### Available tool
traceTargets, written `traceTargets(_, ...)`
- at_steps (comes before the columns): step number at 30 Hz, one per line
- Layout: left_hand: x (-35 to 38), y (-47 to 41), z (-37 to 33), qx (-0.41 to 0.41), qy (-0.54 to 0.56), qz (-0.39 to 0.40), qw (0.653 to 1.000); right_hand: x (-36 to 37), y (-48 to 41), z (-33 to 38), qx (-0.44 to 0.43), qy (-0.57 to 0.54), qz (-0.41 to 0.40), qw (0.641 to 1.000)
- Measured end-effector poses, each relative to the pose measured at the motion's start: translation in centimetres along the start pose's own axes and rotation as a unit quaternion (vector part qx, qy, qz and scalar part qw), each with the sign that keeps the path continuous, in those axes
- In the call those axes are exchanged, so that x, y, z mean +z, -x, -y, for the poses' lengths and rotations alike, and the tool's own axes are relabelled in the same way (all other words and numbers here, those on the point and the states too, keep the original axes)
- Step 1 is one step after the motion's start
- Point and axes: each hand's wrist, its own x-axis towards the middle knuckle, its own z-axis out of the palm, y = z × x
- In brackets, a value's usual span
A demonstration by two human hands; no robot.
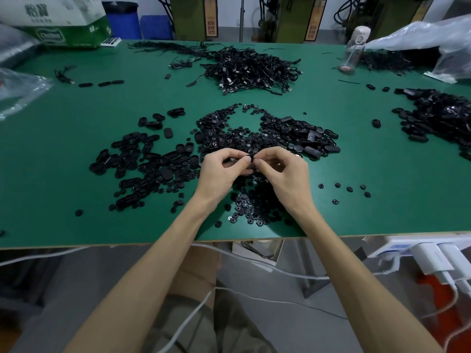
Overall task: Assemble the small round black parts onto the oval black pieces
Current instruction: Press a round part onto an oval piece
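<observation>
My left hand (221, 171) and my right hand (283, 171) meet above the green table (76, 149). Between their fingertips they pinch one small black part (251, 157); whether it is round or oval I cannot tell. A heap of small round black parts (237, 133) lies just beyond my hands, and more of them (247, 207) lie under my wrists. Oval black pieces form a pile on the left (142, 161) and another on the right (305, 136).
A tangle of black cables (254, 70) lies further back. Another pile of black parts (438, 118) sits at the right edge. Plastic bags (420, 36), a clear bottle (353, 53) and a green-white box (63, 26) stand along the back. Chargers (433, 261) hang below the table's front edge.
</observation>
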Motion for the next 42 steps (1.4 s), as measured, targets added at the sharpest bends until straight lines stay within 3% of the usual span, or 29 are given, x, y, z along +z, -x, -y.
traceTargets(29,-0.14,0.18,-0.36,0.024,0.004,0.049,0.999,0.12,0.08,-0.19,-0.037,0.026,-0.049,0.998)
traceTargets(34,-0.29,0.04,-0.11,0.004,0.038,0.018,0.999,0.36,0.16,-0.10,-0.083,0.049,0.002,0.995)
traceTargets(42,-0.40,-0.27,0.13,0.000,0.040,0.000,0.999,0.60,0.06,-0.23,-0.074,0.043,0.056,0.995)
